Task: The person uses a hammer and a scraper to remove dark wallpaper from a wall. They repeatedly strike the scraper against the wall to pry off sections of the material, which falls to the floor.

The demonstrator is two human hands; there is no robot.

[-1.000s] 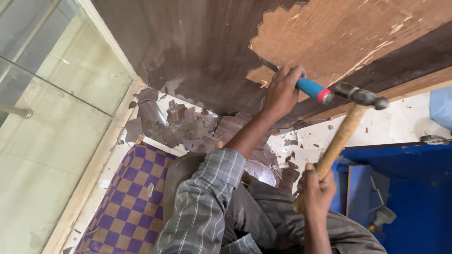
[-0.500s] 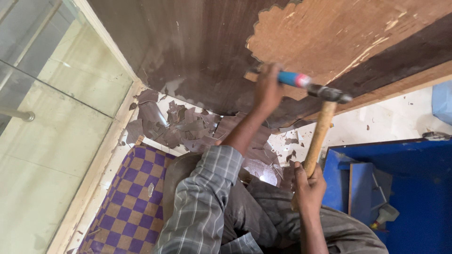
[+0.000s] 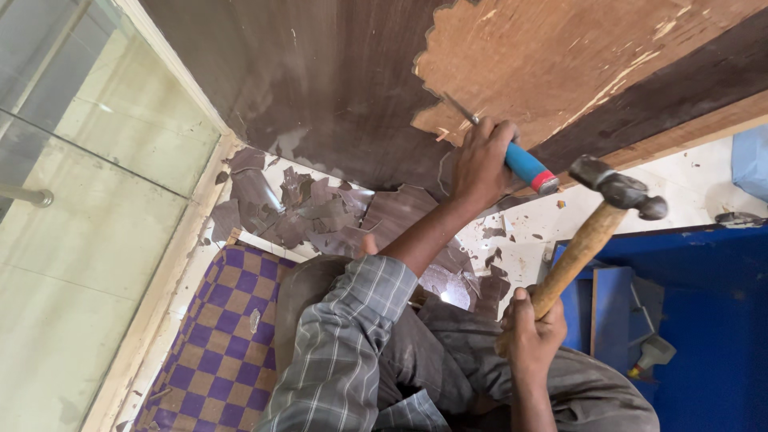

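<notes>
Dark veneer still covers most of the panel (image 3: pixel 320 96), but a large ragged patch of bare brown wood (image 3: pixel 560 64) has been stripped at the panel's upper right, so the peeling looks well begun and far from finished. The jagged edge between veneer and bare wood is where the work stands now: the chisel (image 3: pixel 512 152) has its thin metal tip set right at that edge, with its blue handle and red end pointing away toward the hammer (image 3: pixel 616 192). The left hand (image 3: pixel 480 164) is closed tight around the blue handle. The right hand (image 3: pixel 532 328) is wrapped shut on the lower end of the hammer's wooden shaft, and the metal head hangs just beside the chisel's red end, not touching it. Below the panel, torn veneer scraps (image 3: pixel 304 208) lie heaped on the pale floor (a fair sign of how much has already come off). A dark strip of veneer also remains across the panel's right side, beyond the bare patch.

The chisel's blade is mostly hidden by the left hand, so how deep it sits under the veneer cannot be told. The panel runs off the top and right of the view, so its full extent is unknown. Small objects on the blue surface (image 3: pixel 704 320) right of the hammer are too small to identify.
</notes>
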